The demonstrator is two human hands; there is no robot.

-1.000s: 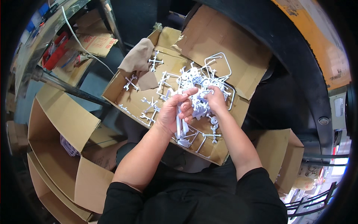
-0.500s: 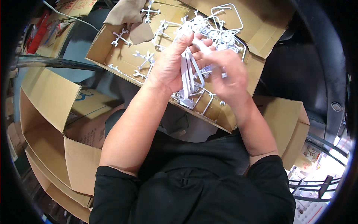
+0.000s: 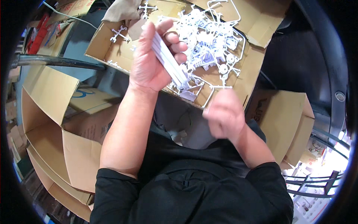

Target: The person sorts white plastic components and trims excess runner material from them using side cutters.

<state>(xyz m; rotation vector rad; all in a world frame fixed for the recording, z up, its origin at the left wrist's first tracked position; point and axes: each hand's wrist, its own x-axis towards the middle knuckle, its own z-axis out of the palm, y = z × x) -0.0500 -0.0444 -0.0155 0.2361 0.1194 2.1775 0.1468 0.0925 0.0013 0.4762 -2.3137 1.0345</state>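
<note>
My left hand point(image 3: 146, 61) is raised over the shallow cardboard box point(image 3: 105, 45), palm up. Its fingers curl round a bundle of several long white plastic strips point(image 3: 167, 61), which slant down across the palm. My right hand point(image 3: 226, 115) is at the box's near edge, apart from the left, and blurred by motion. Its fingers look curled, but whether they hold anything is hidden. Beyond the hands, a heap of white moulded plastic parts point(image 3: 210, 43) lies in the box, with rods and small wheel-like pieces among them.
Loose white branching pieces point(image 3: 120, 34) lie at the box's left, by a brown cloth-like sheet point(image 3: 121, 10). Open cardboard cartons stand at left point(image 3: 80, 158) and right point(image 3: 276, 119). A dark metal bar point(image 3: 61, 62) runs in from the left toward the box.
My left hand has moved left and up with the strips, which now lie straighter along the palm. My right hand has left it and come down toward me, uncovering the heap.
</note>
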